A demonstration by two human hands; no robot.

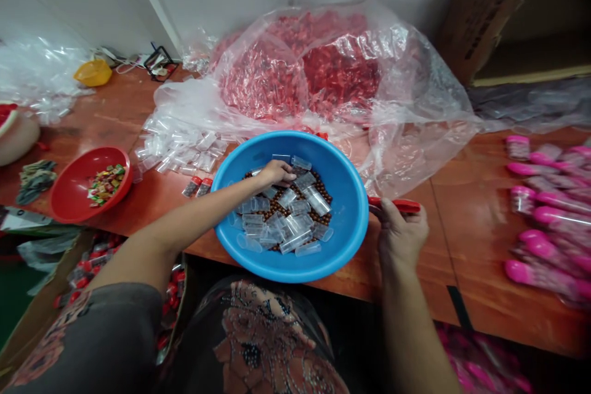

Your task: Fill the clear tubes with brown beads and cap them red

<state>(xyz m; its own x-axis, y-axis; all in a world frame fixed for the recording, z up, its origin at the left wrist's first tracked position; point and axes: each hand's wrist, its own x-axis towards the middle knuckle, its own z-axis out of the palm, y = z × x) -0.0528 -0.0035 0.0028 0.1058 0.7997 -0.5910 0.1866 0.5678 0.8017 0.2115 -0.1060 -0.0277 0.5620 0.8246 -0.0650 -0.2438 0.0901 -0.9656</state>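
Note:
A blue plastic basin (pixel 355 221) stands at the table's front edge. Inside it, many clear plastic tubes (pixel 295 240) lie over small round brown balls (pixel 321 188). My left hand (pixel 277 173) reaches down into the basin, its fingers curled among the tubes. Whatever those fingers hold is hidden from me. Beside the basin's right rim, my right hand (pixel 405 231) is closed on a long red plastic piece (pixel 401 205), which points left towards the basin. The exact kind of this red piece cannot be made out.
Behind the basin sits a large clear bag of red pieces (pixel 341 68), with a heap of clear tubes (pixel 184 148) to its left. A red bowl (pixel 60 194) of wrapped sweets stands left. Pink-capped tubes (pixel 549 215) lie right. An open carton (pixel 60 283) holds red-capped tubes below.

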